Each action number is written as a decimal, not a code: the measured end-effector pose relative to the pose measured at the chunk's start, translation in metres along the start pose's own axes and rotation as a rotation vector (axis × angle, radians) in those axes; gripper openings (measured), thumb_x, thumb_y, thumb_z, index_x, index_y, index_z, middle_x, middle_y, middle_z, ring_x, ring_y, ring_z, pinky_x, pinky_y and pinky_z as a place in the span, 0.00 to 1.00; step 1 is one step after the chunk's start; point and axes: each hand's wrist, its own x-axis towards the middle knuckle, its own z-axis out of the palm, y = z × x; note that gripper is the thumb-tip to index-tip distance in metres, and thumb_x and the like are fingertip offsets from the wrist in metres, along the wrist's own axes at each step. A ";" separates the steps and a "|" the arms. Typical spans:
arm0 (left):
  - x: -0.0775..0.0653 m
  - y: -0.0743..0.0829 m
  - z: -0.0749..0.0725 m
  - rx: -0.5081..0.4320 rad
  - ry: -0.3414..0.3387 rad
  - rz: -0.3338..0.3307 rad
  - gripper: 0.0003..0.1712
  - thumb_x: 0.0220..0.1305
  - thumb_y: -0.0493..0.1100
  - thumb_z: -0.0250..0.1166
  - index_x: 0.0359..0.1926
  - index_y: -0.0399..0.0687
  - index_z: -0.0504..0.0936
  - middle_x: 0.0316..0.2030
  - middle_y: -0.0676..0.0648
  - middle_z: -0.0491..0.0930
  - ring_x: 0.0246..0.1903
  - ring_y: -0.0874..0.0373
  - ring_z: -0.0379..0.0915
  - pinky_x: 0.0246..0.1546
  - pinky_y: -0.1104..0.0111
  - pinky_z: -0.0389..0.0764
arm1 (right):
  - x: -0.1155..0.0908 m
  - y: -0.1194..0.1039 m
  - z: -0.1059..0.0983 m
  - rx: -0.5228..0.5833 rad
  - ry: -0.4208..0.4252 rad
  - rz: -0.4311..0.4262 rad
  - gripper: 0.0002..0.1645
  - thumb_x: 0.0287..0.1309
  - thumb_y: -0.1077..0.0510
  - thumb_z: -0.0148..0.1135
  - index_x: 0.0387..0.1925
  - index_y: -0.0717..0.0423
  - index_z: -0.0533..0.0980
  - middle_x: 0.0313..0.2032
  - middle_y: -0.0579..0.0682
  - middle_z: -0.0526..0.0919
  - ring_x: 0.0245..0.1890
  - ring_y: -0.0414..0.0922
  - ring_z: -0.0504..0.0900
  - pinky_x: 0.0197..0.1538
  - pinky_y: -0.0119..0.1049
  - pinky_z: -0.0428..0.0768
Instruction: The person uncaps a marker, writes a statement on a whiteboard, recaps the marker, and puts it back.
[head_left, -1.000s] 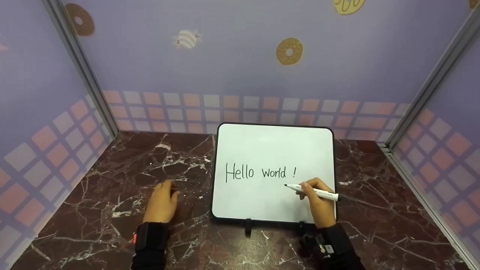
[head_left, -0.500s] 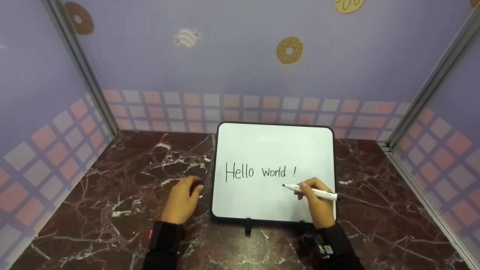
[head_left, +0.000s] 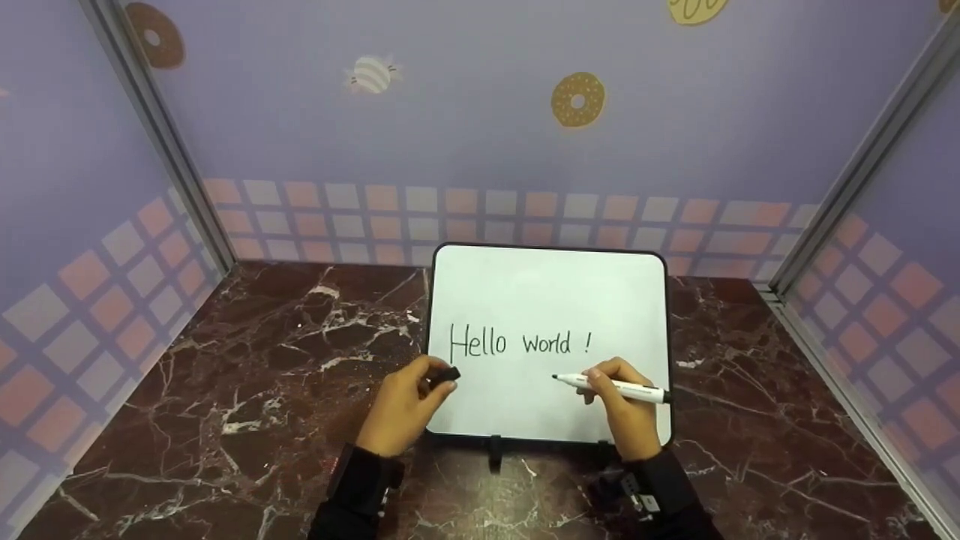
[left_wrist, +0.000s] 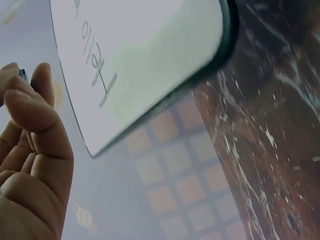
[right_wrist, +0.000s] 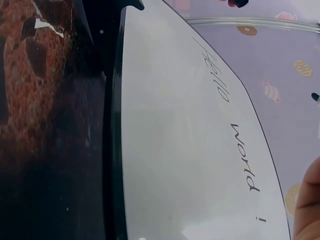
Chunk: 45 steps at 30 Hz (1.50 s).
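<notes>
My right hand pinches a white whiteboard marker between thumb and fingers. Its bare black tip points left and also shows at the right edge of the right wrist view. Between the thumb and fingers of my left hand is a small black marker cap, partly covered by the fingers. Behind both hands stands a black-framed whiteboard, leaning back on small black feet. "Hello world !" is written across it in black. In the left wrist view, the curled fingers of my left hand hide most of the cap.
Dark red marbled tabletop extends on both sides of the board. A lilac wall with painted sweets and tiles closes off the back, and side panels with metal corner posts flank the table.
My left hand has moved right and up from the tabletop to the board's lower left, bringing the black cap into sight. The right hand has shifted slightly left with the marker.
</notes>
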 end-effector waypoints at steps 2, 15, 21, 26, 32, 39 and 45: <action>0.000 0.002 0.003 0.000 -0.014 0.010 0.11 0.57 0.43 0.64 0.41 0.47 0.78 0.32 0.53 0.82 0.26 0.65 0.73 0.29 0.74 0.75 | -0.001 0.000 0.002 -0.008 -0.004 -0.008 0.11 0.57 0.65 0.57 0.24 0.70 0.72 0.20 0.53 0.79 0.20 0.54 0.75 0.27 0.31 0.74; -0.002 0.011 0.016 -0.025 -0.095 0.057 0.09 0.57 0.42 0.63 0.40 0.46 0.78 0.35 0.51 0.82 0.26 0.65 0.74 0.27 0.74 0.76 | -0.006 0.002 0.013 0.034 -0.041 -0.041 0.11 0.57 0.66 0.57 0.23 0.71 0.71 0.21 0.53 0.80 0.19 0.51 0.75 0.26 0.33 0.75; -0.003 0.014 0.021 -0.026 -0.124 0.073 0.09 0.58 0.43 0.63 0.40 0.47 0.77 0.35 0.52 0.82 0.27 0.65 0.74 0.29 0.74 0.76 | -0.009 0.001 0.018 0.023 -0.072 -0.034 0.11 0.57 0.65 0.58 0.22 0.69 0.71 0.20 0.52 0.79 0.19 0.48 0.75 0.26 0.33 0.75; -0.004 0.018 0.026 -0.027 -0.149 0.087 0.09 0.57 0.42 0.63 0.39 0.47 0.78 0.34 0.52 0.81 0.26 0.65 0.73 0.28 0.75 0.76 | -0.011 0.002 0.022 0.015 -0.103 -0.047 0.10 0.58 0.66 0.57 0.22 0.68 0.72 0.20 0.53 0.79 0.19 0.48 0.75 0.25 0.33 0.75; -0.006 0.024 0.032 -0.043 -0.185 0.091 0.09 0.58 0.43 0.63 0.39 0.47 0.78 0.35 0.53 0.81 0.27 0.66 0.73 0.30 0.75 0.76 | -0.014 0.002 0.026 0.050 -0.149 -0.066 0.10 0.58 0.68 0.55 0.22 0.69 0.71 0.21 0.51 0.78 0.20 0.46 0.75 0.25 0.32 0.75; -0.007 0.029 0.037 -0.089 -0.213 0.111 0.07 0.57 0.40 0.63 0.38 0.47 0.78 0.35 0.52 0.81 0.27 0.65 0.74 0.29 0.75 0.77 | -0.017 0.003 0.032 0.080 -0.189 -0.101 0.10 0.57 0.70 0.54 0.21 0.69 0.69 0.19 0.55 0.76 0.19 0.48 0.74 0.23 0.32 0.74; -0.007 0.031 0.040 -0.075 -0.215 0.139 0.07 0.57 0.41 0.64 0.37 0.47 0.78 0.33 0.53 0.80 0.26 0.66 0.73 0.29 0.76 0.76 | -0.019 0.003 0.035 0.054 -0.216 -0.100 0.08 0.57 0.69 0.55 0.23 0.68 0.71 0.18 0.58 0.75 0.19 0.44 0.74 0.23 0.31 0.73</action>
